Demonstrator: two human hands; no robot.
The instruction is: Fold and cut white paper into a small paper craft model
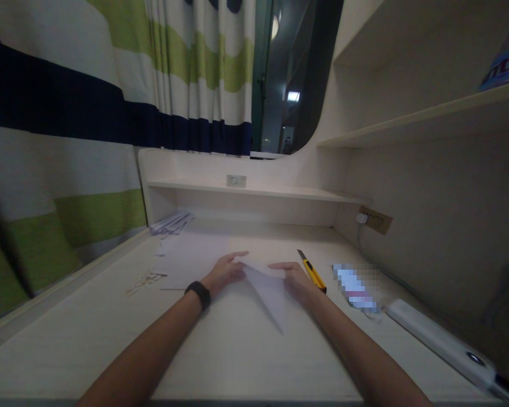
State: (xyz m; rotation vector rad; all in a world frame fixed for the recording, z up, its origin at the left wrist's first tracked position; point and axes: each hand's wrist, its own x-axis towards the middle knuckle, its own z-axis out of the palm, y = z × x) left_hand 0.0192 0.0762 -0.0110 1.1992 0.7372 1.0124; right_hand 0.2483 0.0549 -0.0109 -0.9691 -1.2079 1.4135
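A folded sheet of white paper [265,288], with a pointed lower corner, is held between my two hands above the desk. My left hand [225,272], with a black band on its wrist, grips the paper's upper left corner. On the other side my right hand [296,278] holds the upper right edge, its index finger stretched along the top. A yellow box cutter [313,274] with its blade out lies just right of my right hand. White paper sheets [190,251] lie flat behind my left hand.
Folded paper strips [172,223] are piled at the desk's back left, with small scraps [146,281] nearer. A phone [356,288], partly pixelated, and a long white device [441,336] lie on the right. A tape roll [236,181] stands on the low shelf [280,192].
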